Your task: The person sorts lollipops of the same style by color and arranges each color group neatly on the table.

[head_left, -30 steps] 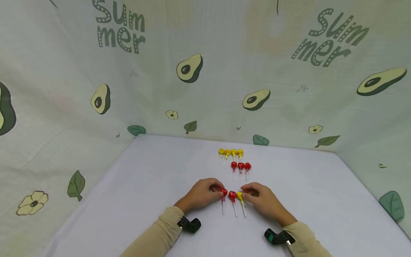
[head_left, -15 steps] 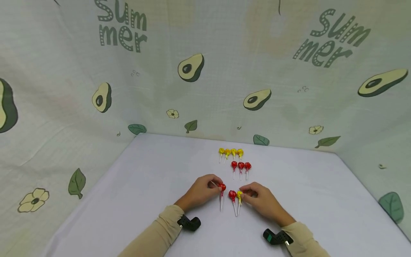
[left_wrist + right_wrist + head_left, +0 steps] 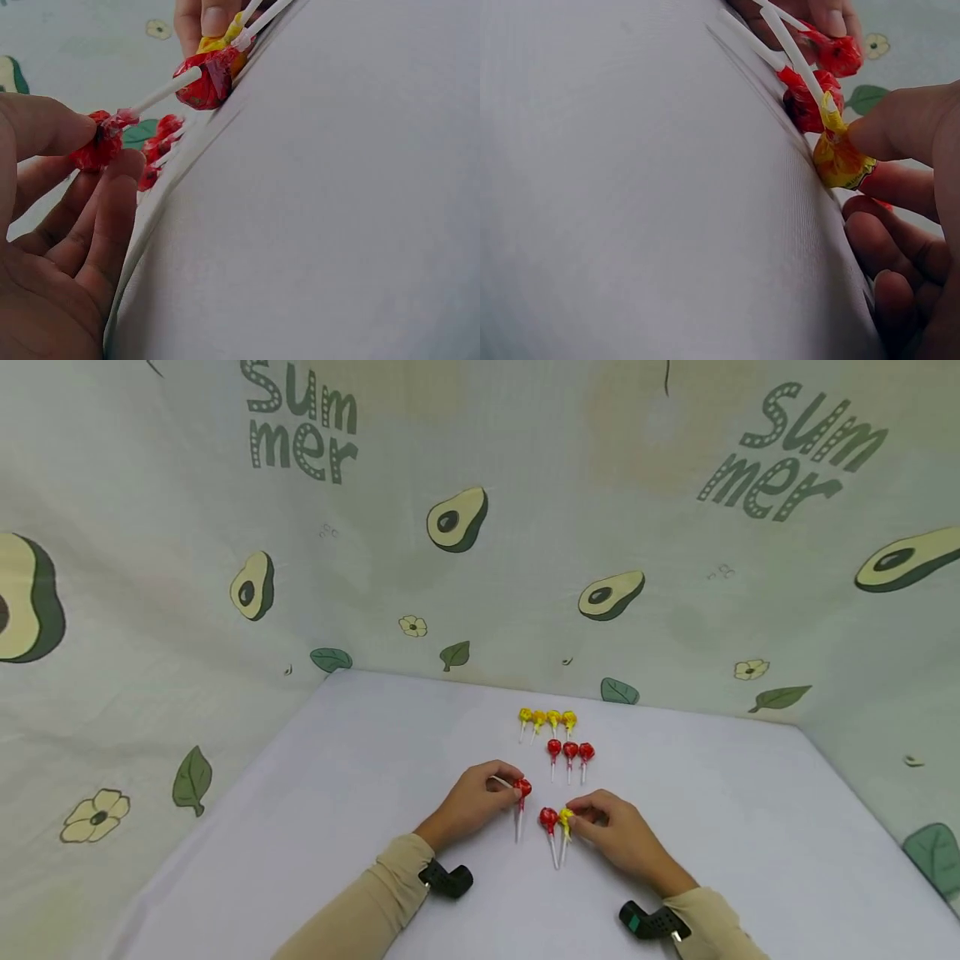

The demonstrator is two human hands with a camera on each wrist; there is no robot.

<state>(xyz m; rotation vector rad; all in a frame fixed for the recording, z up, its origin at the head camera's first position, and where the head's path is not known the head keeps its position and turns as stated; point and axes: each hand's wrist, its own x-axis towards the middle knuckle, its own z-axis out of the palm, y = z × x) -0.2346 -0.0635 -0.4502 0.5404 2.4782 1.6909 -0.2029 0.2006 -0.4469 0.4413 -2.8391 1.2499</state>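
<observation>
Between thumb and fingertips, my left hand [image 3: 480, 795] pinches the wrapped head of a red lollipop [image 3: 97, 146], its white stick pointing toward me in the head view. My right hand [image 3: 618, 835] pinches the head of a yellow lollipop [image 3: 840, 157] in the same way. Another red lollipop [image 3: 549, 818] lies on the white table between the hands, its head right against the yellow one. In the right wrist view the left hand's red lollipop [image 3: 836, 56] shows beyond that pair.
Farther back on the white table [image 3: 420, 718], several yellow lollipops [image 3: 553, 717] lie in a row. In front of them is a row of three red lollipops [image 3: 570, 750]. A printed cloth [image 3: 525, 543] hangs behind the table.
My left hand has moved its red lollipop slightly away from me, farther from the middle red one. The yellow lollipop has shifted left in my right hand, against the middle red one.
</observation>
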